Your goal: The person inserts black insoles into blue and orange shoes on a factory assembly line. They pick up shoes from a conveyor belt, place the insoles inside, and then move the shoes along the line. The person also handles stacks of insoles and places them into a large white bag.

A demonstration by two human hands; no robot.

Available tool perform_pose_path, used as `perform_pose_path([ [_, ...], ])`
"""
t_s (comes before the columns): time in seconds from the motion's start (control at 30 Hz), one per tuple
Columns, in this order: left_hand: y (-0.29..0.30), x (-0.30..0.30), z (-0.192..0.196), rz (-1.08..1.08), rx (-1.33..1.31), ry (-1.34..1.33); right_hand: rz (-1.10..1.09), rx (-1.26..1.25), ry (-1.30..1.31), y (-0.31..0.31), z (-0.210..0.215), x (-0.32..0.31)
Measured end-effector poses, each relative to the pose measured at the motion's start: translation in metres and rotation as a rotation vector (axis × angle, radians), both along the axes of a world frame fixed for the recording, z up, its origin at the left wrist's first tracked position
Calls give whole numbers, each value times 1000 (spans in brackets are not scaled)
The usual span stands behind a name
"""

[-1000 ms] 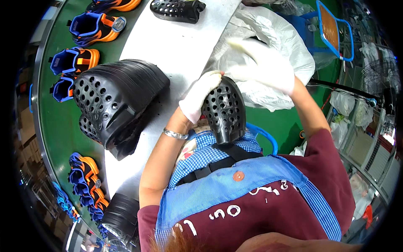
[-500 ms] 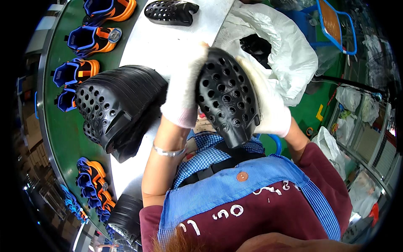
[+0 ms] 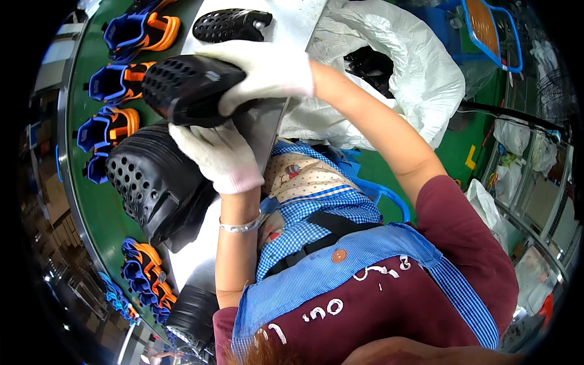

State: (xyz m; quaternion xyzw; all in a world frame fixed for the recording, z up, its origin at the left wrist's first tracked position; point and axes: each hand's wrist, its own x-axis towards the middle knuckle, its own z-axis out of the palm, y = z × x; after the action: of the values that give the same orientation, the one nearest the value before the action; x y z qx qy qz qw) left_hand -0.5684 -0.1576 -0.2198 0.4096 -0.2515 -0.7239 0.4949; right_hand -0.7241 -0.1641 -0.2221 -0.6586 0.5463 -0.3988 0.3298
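- Right hand [image 3: 264,73], in a white glove, is wrapped over the top of a black perforated clog [image 3: 185,88], fingers curled down tight on it.
- Left hand [image 3: 213,155], gloved too, sits under the same clog with the fingers closed up against its lower edge, so both hands have hold of it.
- That clog is up off the desk [image 3: 298,18], held just above a stack of black clogs [image 3: 155,185] nested into each other, near it but I can't tell if they touch.
- One more black clog [image 3: 231,24] lies by itself further up on the desk.
- Off to my left is a green belt [image 3: 82,79] with blue and orange sandals [image 3: 121,76] lined up along it, more of them lower down.
- White plastic bag [image 3: 413,73] lies open to my right with something dark inside, can't make out what.
- I've got a silver bracelet [image 3: 240,226] on my left wrist.
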Motion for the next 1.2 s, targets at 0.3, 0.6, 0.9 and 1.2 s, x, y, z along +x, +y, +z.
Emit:
perform_pose_path([
  [0.3,33,29,-40,-202,86,-40,-187,-91,41,20,-18,-2],
  [0.6,23,21,-26,-236,-126,-55,-315,-253,70,15,-19,27],
  [0.9,22,15,-24,-166,-106,-96,-276,-445,650,-10,-8,-37],
  [1.2,16,6,-22,-198,-135,-132,-279,-343,196,-43,-36,-51],
])
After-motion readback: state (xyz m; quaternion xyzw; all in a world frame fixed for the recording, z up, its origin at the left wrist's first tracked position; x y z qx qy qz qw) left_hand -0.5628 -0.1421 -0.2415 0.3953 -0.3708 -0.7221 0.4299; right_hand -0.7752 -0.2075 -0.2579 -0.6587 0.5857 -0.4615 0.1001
